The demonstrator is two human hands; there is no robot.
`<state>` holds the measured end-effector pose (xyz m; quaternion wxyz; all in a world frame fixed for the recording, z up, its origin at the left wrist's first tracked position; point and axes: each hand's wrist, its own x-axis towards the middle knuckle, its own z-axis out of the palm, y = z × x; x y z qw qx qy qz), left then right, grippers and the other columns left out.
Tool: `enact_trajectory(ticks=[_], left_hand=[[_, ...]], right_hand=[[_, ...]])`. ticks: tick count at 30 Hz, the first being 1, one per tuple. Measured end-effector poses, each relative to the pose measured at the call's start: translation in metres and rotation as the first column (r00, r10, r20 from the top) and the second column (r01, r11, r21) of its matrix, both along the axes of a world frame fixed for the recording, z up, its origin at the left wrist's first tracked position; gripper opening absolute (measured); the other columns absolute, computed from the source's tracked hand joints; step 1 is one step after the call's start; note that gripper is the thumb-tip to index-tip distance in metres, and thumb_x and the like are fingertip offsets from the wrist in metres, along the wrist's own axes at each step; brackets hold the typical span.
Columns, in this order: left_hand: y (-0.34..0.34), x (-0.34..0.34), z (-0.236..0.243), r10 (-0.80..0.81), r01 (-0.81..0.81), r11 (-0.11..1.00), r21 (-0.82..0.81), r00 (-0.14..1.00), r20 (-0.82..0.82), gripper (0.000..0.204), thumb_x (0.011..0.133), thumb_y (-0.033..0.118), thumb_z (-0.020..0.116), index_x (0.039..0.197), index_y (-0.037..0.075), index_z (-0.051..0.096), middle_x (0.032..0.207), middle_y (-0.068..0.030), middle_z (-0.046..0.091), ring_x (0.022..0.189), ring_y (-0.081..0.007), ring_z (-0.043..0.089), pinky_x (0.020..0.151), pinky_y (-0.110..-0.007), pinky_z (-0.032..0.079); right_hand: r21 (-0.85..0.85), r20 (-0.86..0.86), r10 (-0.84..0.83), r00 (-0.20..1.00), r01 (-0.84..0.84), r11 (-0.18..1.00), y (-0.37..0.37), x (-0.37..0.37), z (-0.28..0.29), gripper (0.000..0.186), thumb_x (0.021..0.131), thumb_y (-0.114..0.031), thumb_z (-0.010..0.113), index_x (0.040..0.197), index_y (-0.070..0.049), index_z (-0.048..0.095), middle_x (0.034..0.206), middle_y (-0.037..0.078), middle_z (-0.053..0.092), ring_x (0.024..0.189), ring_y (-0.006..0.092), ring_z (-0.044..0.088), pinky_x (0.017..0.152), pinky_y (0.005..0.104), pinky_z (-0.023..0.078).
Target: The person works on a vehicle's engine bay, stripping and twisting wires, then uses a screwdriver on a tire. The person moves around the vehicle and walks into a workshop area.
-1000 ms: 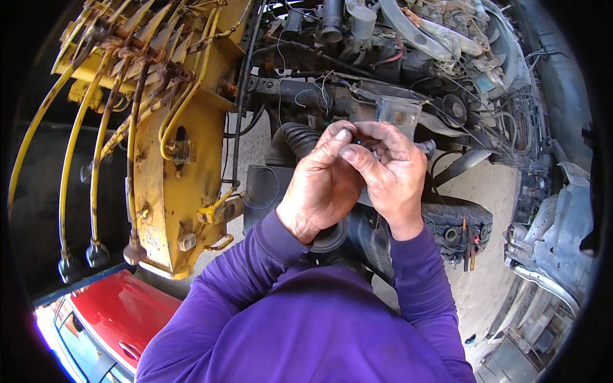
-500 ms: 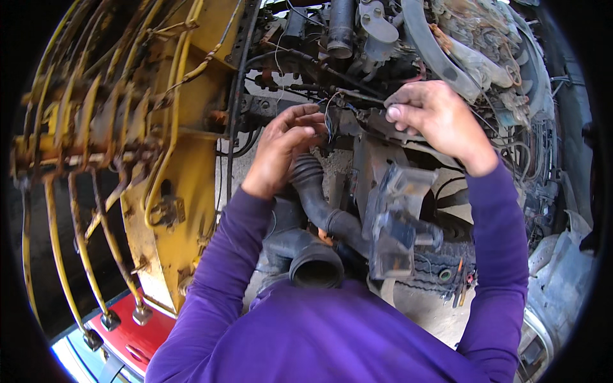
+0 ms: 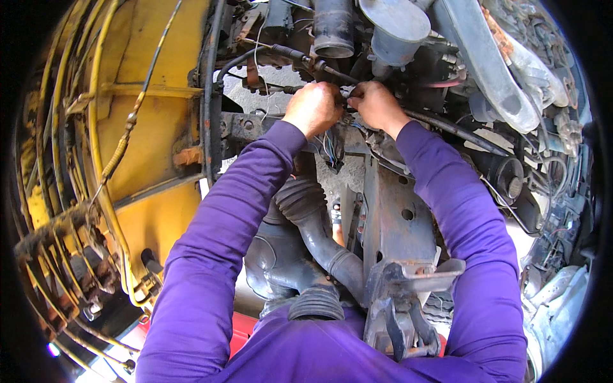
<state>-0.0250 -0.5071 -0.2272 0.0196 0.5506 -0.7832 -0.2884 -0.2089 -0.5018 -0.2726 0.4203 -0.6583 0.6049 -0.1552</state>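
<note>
Both my arms reach forward into a grimy vehicle frame. My left hand point(image 3: 313, 107) has its fingers curled at a dark cable point(image 3: 338, 74) with metal fittings, just below a hanging round pipe point(image 3: 333, 35). Close beside it, my right hand point(image 3: 377, 108) is closed, thumb and fingers pinched at the same spot. What the fingertips hold is small and mostly hidden. Thin loose wires point(image 3: 329, 143) dangle just below my hands over a frame rail point(image 3: 252, 127).
Yellow steel body point(image 3: 156, 57) with pipes and levers point(image 3: 64, 268) fills the left. A black ribbed duct point(image 3: 300, 198) and steel bracket point(image 3: 402, 214) lie below my hands. At right are a grey plastic housing point(image 3: 485, 70), pulley point(image 3: 507, 175) and engine parts.
My hands first met close to my body, then parted. Now they have moved forward and come together at the cable. The view has shifted further over the engine bay.
</note>
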Motion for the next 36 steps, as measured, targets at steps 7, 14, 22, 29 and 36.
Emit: enact_trajectory(ticks=[7,14,22,29,36], left_hand=[[-0.025,0.009,0.001,-0.044,0.051,0.967,0.250,0.998,-0.034,0.025,0.083,0.019,0.067,0.095,-0.003,0.070,0.085,-0.0202,0.072,0.082,-0.0292,0.072,0.073,-0.041,0.057],[-0.056,0.000,0.024,0.385,-0.295,0.399,0.868,0.913,0.133,0.015,0.093,0.017,0.061,0.097,0.005,0.067,0.090,-0.0075,0.070,0.081,-0.0230,0.071,0.083,-0.041,0.057],[-0.058,-0.014,0.026,0.260,-0.336,0.459,0.822,0.936,0.238,0.029,0.096,0.036,0.065,0.105,0.009,0.067,0.097,-0.0043,0.067,0.089,-0.0227,0.069,0.085,-0.044,0.057],[-0.064,-0.018,0.036,0.282,-0.359,0.378,0.853,0.922,0.263,0.028,0.097,0.036,0.066,0.104,0.009,0.067,0.098,-0.0018,0.067,0.083,-0.0183,0.066,0.082,-0.037,0.055],[-0.058,-0.018,0.035,0.287,-0.340,0.435,0.834,0.930,0.229,0.023,0.097,0.032,0.067,0.100,0.010,0.069,0.082,0.0033,0.066,0.071,-0.0107,0.060,0.073,-0.033,0.052]], right_hand=[[0.001,-0.079,0.084,0.993,-0.084,0.996,0.000,0.001,0.005,0.026,0.087,-0.022,0.072,0.097,0.002,0.070,0.099,0.026,0.070,0.094,0.0431,0.068,0.082,0.0499,0.053],[0.008,-0.090,0.105,0.990,-0.104,0.995,-0.007,0.006,0.004,0.025,0.086,-0.017,0.069,0.102,0.002,0.069,0.104,0.025,0.070,0.098,0.0413,0.069,0.084,0.0482,0.054],[-0.035,-0.046,0.033,0.998,-0.035,0.999,-0.010,0.007,-0.005,0.024,0.085,-0.019,0.073,0.096,0.002,0.070,0.096,0.025,0.070,0.095,0.0410,0.068,0.082,0.0480,0.053],[-0.050,-0.071,0.037,0.997,-0.041,0.998,-0.012,0.008,-0.003,0.025,0.084,-0.020,0.074,0.096,0.002,0.070,0.096,0.025,0.070,0.095,0.0403,0.068,0.082,0.0471,0.053],[-0.018,-0.083,0.076,0.994,-0.078,0.997,-0.012,0.008,-0.003,0.023,0.084,-0.019,0.074,0.094,0.001,0.070,0.094,0.024,0.070,0.092,0.0393,0.069,0.079,0.0470,0.053]])
